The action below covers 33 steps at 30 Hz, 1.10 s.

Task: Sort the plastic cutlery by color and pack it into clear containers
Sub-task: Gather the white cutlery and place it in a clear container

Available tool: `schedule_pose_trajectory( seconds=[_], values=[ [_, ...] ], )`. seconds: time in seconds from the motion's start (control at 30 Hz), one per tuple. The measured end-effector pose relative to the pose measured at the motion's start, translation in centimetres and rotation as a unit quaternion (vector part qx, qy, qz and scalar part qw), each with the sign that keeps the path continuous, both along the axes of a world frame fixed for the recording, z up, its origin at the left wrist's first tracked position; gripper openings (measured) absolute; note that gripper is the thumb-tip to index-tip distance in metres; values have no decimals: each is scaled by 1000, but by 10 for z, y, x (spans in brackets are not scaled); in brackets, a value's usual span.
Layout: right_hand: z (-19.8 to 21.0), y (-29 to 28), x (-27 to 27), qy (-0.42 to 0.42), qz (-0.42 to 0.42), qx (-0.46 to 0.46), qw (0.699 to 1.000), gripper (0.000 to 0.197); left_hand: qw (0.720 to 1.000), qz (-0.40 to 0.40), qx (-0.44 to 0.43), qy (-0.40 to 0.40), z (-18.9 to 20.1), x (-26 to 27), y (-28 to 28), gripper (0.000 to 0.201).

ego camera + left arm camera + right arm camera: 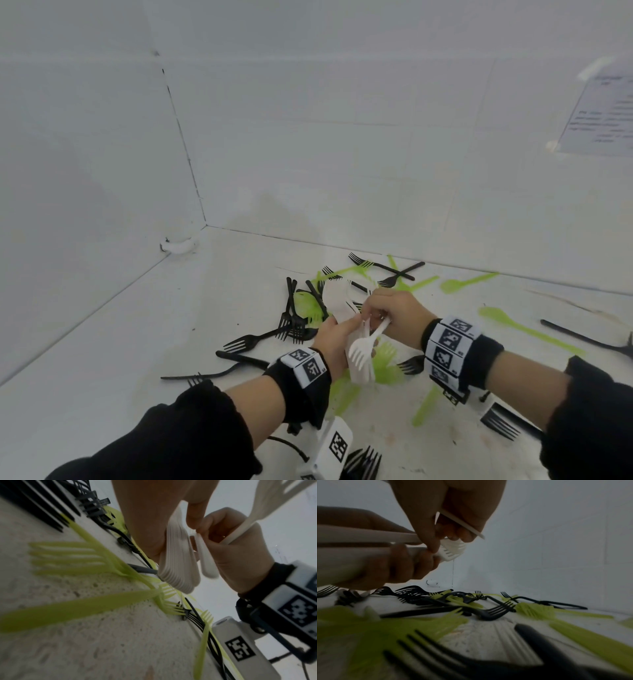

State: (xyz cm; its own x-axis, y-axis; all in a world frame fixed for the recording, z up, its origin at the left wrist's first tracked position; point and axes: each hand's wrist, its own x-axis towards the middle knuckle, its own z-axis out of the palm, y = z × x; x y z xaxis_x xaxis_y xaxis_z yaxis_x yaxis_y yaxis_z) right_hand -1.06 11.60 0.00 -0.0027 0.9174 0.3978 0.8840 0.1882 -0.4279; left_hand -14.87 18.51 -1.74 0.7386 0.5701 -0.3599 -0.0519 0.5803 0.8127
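Note:
My left hand (342,329) grips a stack of white forks (337,301) above the middle of the pile. In the left wrist view the stacked handles (178,561) fan out below my palm. My right hand (373,315) meets it from the right and holds a white fork (361,349), tines toward me, while its finger and thumb pinch another white handle (205,561) beside the stack. Black forks (253,341) and green forks (387,363) lie scattered on the white surface (171,325) under both hands. No clear container is in view.
White tiled walls close the surface at the left and back, meeting in a corner (205,224). A printed sheet (603,116) hangs on the right wall. More green cutlery (527,329) and a black fork (589,341) lie to the right. Black forks (500,423) lie near my right forearm.

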Motion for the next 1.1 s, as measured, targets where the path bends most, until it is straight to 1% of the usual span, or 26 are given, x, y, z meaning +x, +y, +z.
schedule_pose_trajectory(
  seconds=[0.13,0.23,0.27,0.33,0.37,0.43,0.53,0.63,0.67,0.77,0.87,0.97,1.1],
  values=[
    [-3,-8,-4,52,-42,3,998,24,1000,7,20,13,-3,-1,-5,18],
    [-1,-15,-9,84,-52,-10,995,15,998,32,36,27,-9,1,-8,28],
    [-1,-17,-10,101,-60,-28,993,16,998,44,38,28,-10,2,-8,30],
    [-3,-21,-12,160,-80,-85,980,30,997,70,33,28,-11,3,-7,30],
    [-5,-23,-13,197,-84,-106,971,32,996,78,31,30,-11,4,-5,30],
    [-7,-24,-17,252,-98,-111,956,21,995,84,39,41,-9,5,-4,31],
    [-11,-20,-20,263,-170,-116,943,26,996,73,29,45,-11,7,-4,27],
    [-14,-11,-22,299,-251,-113,914,19,997,62,17,50,-12,8,-4,8],
    [-14,-9,-23,316,-266,-118,903,17,996,63,19,53,-12,9,-3,8],
    [-11,-1,-27,343,-286,-137,884,18,996,60,23,55,-9,9,-1,10],
    [-5,2,-34,337,-289,-135,886,17,996,64,26,50,-7,8,-1,13],
    [-5,2,-40,346,-297,-126,881,19,996,69,16,46,-8,7,-2,25],
    [-9,0,-48,402,-308,-109,855,24,996,79,-2,48,-10,5,-7,29]
  ],
)
